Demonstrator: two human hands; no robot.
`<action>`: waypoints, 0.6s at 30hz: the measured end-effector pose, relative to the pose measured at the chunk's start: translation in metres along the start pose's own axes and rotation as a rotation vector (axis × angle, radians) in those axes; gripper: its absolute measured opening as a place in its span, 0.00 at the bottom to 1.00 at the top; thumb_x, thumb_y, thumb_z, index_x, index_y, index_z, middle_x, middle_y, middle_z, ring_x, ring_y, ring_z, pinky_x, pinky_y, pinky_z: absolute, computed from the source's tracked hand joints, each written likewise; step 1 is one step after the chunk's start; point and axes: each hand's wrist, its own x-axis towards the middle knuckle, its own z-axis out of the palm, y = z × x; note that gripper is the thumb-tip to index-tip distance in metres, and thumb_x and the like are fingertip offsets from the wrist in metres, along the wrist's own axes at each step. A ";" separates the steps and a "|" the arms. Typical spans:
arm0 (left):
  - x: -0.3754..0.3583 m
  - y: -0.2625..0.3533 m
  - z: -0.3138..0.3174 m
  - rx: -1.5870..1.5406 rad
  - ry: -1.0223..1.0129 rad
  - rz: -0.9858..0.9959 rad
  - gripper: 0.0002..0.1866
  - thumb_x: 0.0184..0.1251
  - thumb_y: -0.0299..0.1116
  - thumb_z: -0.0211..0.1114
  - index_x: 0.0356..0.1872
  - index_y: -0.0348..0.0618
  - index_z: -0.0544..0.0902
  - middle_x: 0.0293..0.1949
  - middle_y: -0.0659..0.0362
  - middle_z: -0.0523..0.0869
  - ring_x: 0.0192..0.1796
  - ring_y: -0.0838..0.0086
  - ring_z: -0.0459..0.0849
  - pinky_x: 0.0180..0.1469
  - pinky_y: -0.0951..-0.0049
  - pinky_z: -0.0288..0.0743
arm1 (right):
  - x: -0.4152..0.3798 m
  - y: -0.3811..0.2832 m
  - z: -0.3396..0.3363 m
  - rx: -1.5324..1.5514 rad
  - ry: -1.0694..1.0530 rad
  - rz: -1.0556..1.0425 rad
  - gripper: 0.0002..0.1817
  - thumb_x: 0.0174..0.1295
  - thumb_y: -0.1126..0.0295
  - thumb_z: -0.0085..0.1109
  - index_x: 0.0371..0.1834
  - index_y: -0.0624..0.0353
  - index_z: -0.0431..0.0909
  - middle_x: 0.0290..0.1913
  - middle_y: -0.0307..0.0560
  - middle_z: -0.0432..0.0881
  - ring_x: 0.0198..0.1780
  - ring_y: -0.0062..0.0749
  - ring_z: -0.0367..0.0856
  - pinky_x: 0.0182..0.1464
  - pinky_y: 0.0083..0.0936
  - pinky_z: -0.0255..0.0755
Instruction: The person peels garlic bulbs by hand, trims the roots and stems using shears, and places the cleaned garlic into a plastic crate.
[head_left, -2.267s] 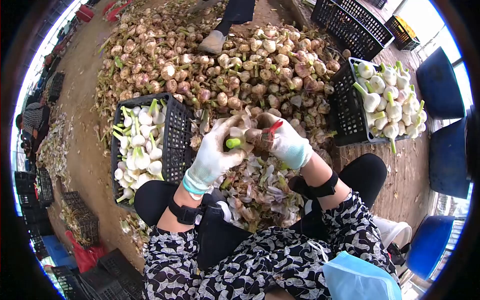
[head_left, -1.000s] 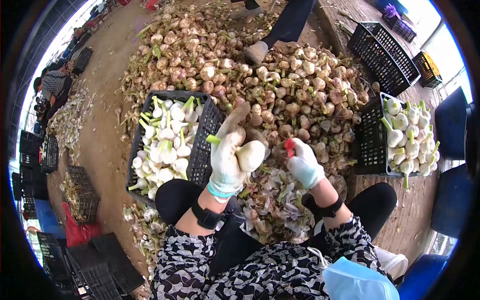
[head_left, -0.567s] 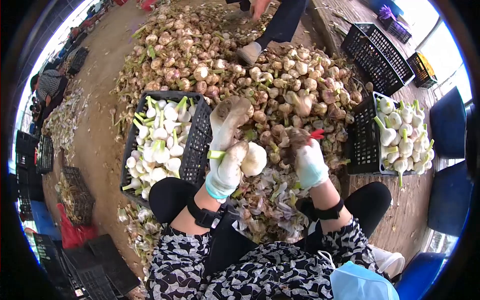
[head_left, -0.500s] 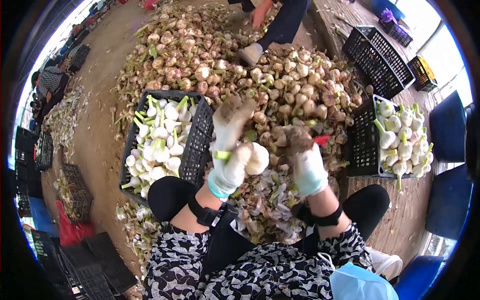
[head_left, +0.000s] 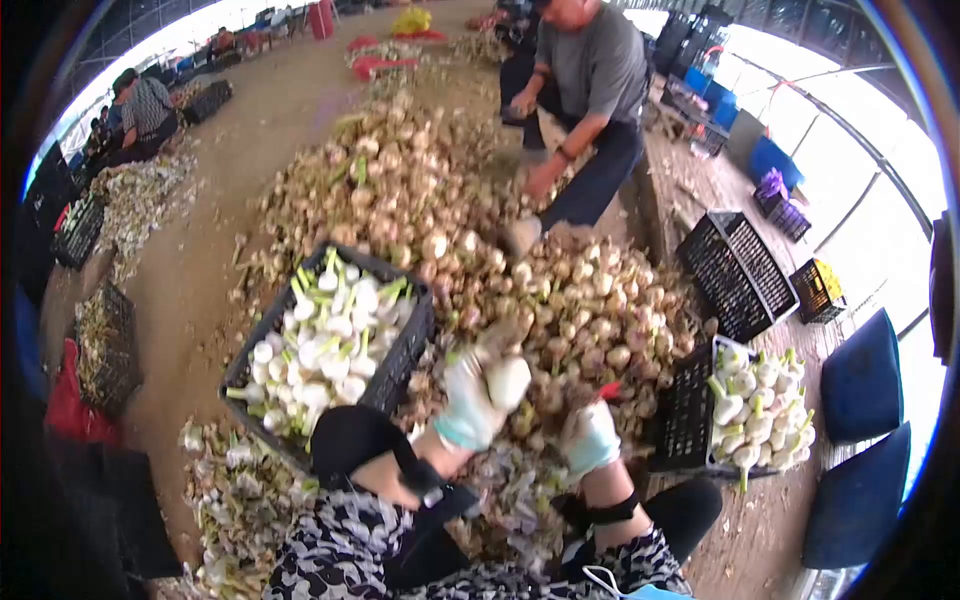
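My left hand (head_left: 468, 398), in a whitish glove with a pale green cuff, is closed round a peeled garlic bulb (head_left: 508, 384). My right hand (head_left: 590, 432), gloved the same way, is closed on a small tool with a red part (head_left: 609, 391); blur hides its kind. The hands are apart, above a litter of garlic skins (head_left: 515, 490). Beyond them spreads a big heap of unpeeled garlic (head_left: 400, 190). To the left stands a black crate (head_left: 405, 365) of white trimmed bulbs (head_left: 335, 340).
Another black crate (head_left: 680, 415) of garlic stands at right, with an empty black crate (head_left: 738, 275) tilted behind it. Across the heap sits a co-worker (head_left: 595, 80), one hand near the garlic. Blue tubs (head_left: 862, 380) line the right side; more skins (head_left: 240, 500) lie at left.
The view has tilted up, bringing the co-worker's upper body into sight. My left fingers have come round the garlic bulb, which has turned. The right hand still grips the red-marked tool.
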 end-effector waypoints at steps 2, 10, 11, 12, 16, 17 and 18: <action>-0.001 0.017 0.032 -0.078 0.247 0.002 0.20 0.62 0.32 0.48 0.52 0.39 0.79 0.38 0.50 0.86 0.31 0.61 0.85 0.33 0.61 0.82 | -0.005 -0.015 -0.023 -0.149 -0.024 -0.105 0.14 0.65 0.60 0.53 0.46 0.58 0.76 0.39 0.37 0.80 0.38 0.26 0.78 0.42 0.24 0.75; -0.017 0.043 0.033 -0.029 -0.015 -0.071 0.22 0.65 0.32 0.46 0.59 0.35 0.72 0.43 0.49 0.84 0.40 0.65 0.86 0.40 0.68 0.83 | -0.017 -0.034 0.063 -0.332 -0.327 -0.506 0.19 0.64 0.62 0.57 0.52 0.64 0.71 0.44 0.47 0.81 0.42 0.27 0.81 0.45 0.23 0.75; -0.020 0.043 0.038 -0.025 -0.013 -0.074 0.22 0.65 0.32 0.46 0.59 0.35 0.72 0.43 0.49 0.84 0.40 0.65 0.86 0.40 0.68 0.83 | -0.021 -0.034 0.079 -0.327 -0.325 -0.506 0.19 0.64 0.62 0.57 0.52 0.64 0.71 0.44 0.47 0.81 0.42 0.27 0.81 0.45 0.23 0.75; -0.022 0.041 0.042 0.210 0.048 0.088 0.24 0.62 0.31 0.45 0.60 0.35 0.71 0.45 0.50 0.83 0.41 0.66 0.86 0.39 0.68 0.83 | -0.026 -0.033 0.097 -0.409 -0.232 -0.476 0.20 0.64 0.63 0.57 0.53 0.65 0.70 0.43 0.47 0.80 0.42 0.28 0.81 0.44 0.24 0.75; -0.022 0.052 0.037 0.398 -0.060 0.134 0.29 0.56 0.29 0.46 0.62 0.33 0.69 0.53 0.50 0.79 0.53 0.70 0.79 0.53 0.71 0.74 | -0.025 -0.021 0.109 -0.472 -0.194 -0.405 0.19 0.64 0.69 0.54 0.56 0.65 0.69 0.45 0.46 0.79 0.44 0.31 0.79 0.48 0.25 0.73; -0.024 0.051 0.042 0.779 -0.017 0.297 0.29 0.55 0.29 0.46 0.62 0.33 0.70 0.55 0.49 0.77 0.57 0.71 0.75 0.58 0.72 0.70 | -0.025 -0.019 0.111 -0.633 -0.224 -0.406 0.19 0.64 0.70 0.54 0.57 0.65 0.69 0.46 0.46 0.78 0.46 0.32 0.79 0.51 0.26 0.72; -0.028 0.059 0.045 1.113 -0.094 0.353 0.30 0.53 0.27 0.44 0.61 0.31 0.70 0.60 0.49 0.72 0.63 0.69 0.68 0.64 0.73 0.61 | -0.005 -0.012 0.102 -0.851 -0.370 -0.545 0.19 0.64 0.69 0.53 0.57 0.63 0.70 0.49 0.47 0.77 0.52 0.31 0.76 0.52 0.26 0.71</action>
